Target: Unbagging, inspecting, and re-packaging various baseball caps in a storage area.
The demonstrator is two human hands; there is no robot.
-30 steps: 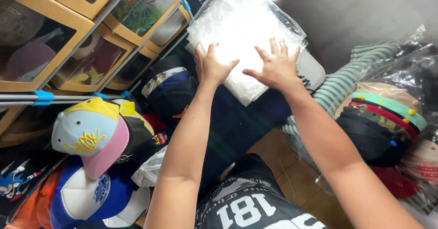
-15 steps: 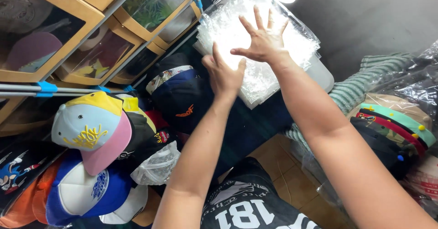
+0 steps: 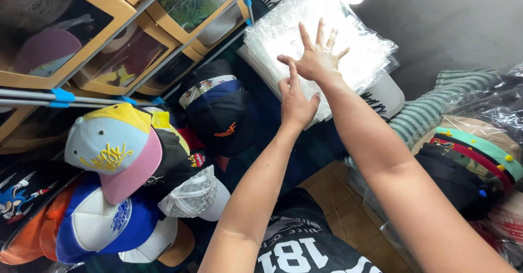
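A thick stack of clear plastic bags leans against dark fabric at the top middle. My right hand lies flat on its front, fingers spread wide. Just below it, my left hand presses against the stack's lower edge with fingers together and pointing up. Both arms reach up from the bottom of the view. Neither hand closes around anything.
Wooden display boxes with clear fronts hold caps at the upper left. Many caps pile at the left, among them a light blue, yellow and pink one. More caps in plastic sit at the right, beside a striped green cloth.
Both hands were side by side on the stack's lower part. The right hand has slid up to its middle with fingers spread, while the left stayed at the lower edge.
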